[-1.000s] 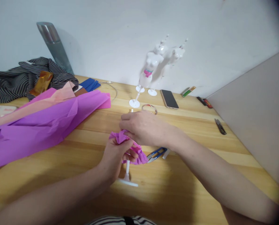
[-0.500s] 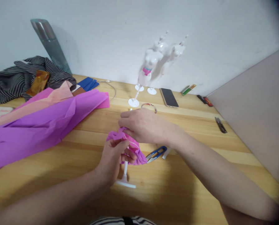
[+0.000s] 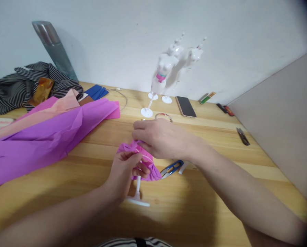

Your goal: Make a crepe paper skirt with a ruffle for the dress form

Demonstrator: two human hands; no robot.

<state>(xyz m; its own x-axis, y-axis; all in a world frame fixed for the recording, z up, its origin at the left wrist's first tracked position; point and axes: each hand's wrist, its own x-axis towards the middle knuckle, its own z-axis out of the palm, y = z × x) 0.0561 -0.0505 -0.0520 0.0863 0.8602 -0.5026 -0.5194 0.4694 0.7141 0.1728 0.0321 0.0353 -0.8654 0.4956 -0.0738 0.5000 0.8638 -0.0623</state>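
Observation:
A small white mannequin stand (image 3: 137, 200) rests on the wooden table (image 3: 194, 206) in front of me, its upper part wrapped in crumpled purple tissue paper (image 3: 149, 168). My left hand (image 3: 125, 171) is closed around the wrapped figure from below. My right hand (image 3: 160, 137) reaches over the top, its fingers pinching the tissue against the figure. The mannequin's body is hidden by the paper and my fingers.
Large purple and pink tissue sheets (image 3: 47, 133) cover the left side. Blue-handled snips (image 3: 172, 168) lie just right of my hands. Further back stand two white mannequins (image 3: 163, 70), with a phone (image 3: 185, 106), a ring (image 3: 164, 116), a striped cloth (image 3: 22, 84) and a small cutter (image 3: 242, 136).
My hands and the wrapped figure have shifted only slightly. The fingers of both hands have adjusted on the tissue.

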